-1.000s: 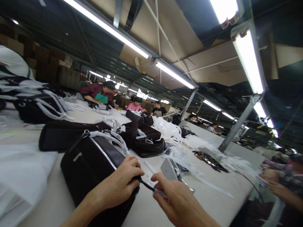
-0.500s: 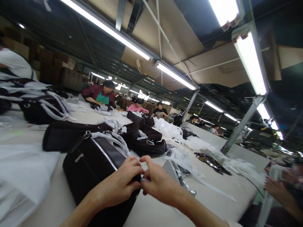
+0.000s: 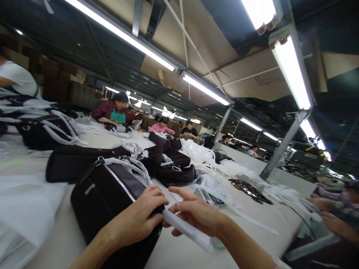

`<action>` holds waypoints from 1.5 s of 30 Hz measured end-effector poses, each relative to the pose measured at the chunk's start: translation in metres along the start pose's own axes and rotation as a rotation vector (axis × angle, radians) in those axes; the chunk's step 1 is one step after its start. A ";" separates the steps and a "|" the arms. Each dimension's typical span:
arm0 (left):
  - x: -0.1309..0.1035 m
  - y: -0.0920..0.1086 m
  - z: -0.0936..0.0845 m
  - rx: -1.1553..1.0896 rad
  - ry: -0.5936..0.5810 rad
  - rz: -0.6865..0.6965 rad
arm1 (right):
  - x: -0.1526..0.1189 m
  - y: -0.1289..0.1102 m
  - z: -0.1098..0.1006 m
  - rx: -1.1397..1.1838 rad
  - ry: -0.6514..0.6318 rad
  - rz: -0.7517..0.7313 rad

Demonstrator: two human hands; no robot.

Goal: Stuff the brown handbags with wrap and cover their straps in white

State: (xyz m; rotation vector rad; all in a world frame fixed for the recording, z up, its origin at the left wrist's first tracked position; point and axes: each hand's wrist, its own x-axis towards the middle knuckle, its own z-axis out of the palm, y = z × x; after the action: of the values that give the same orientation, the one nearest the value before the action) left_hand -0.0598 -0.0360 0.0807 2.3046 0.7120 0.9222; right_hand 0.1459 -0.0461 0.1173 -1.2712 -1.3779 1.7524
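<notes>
A black handbag (image 3: 112, 209) with a zip pull and a pale piped edge lies tilted on the table in front of me. My left hand (image 3: 143, 213) is closed at its right end, thumb and fingers pinching a dark part there. From that spot a white wrapping strip (image 3: 187, 229) runs down to the right. My right hand (image 3: 193, 211) is beside the strip, index finger stretched and the fingers apart; some fingertips show below the strip. White wrapping (image 3: 143, 168) also covers the bag's handle. What lies under my left fingers is hidden.
Another dark bag (image 3: 70, 162) lies behind, with more black bags (image 3: 174, 164) further back. White sheeting (image 3: 25, 213) is at left. A pile of metal fittings (image 3: 249, 190) and a grey dispenser (image 3: 206, 194) are at right. Co-workers sit around the table, one (image 3: 333, 216) close at right.
My right hand has opened out of its pinch and shifted right. A white strip now shows hanging from the bag's end. My left hand keeps its grip; the view has shifted slightly.
</notes>
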 end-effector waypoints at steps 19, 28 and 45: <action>0.028 -0.007 0.004 0.035 -0.145 -0.118 | 0.070 0.125 0.025 0.201 0.677 -0.855; 0.062 -0.012 -0.020 0.094 -0.298 -0.023 | 0.063 0.078 -0.006 0.041 0.635 -0.864; 0.058 -0.058 0.045 0.028 0.097 -0.177 | 0.087 0.109 -0.036 -0.020 0.584 -0.711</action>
State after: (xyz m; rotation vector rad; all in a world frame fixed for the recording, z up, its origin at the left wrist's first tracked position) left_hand -0.0063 0.0296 0.0406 2.1909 0.9593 0.9514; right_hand 0.1576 0.0097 -0.0152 -1.0030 -1.2665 0.8057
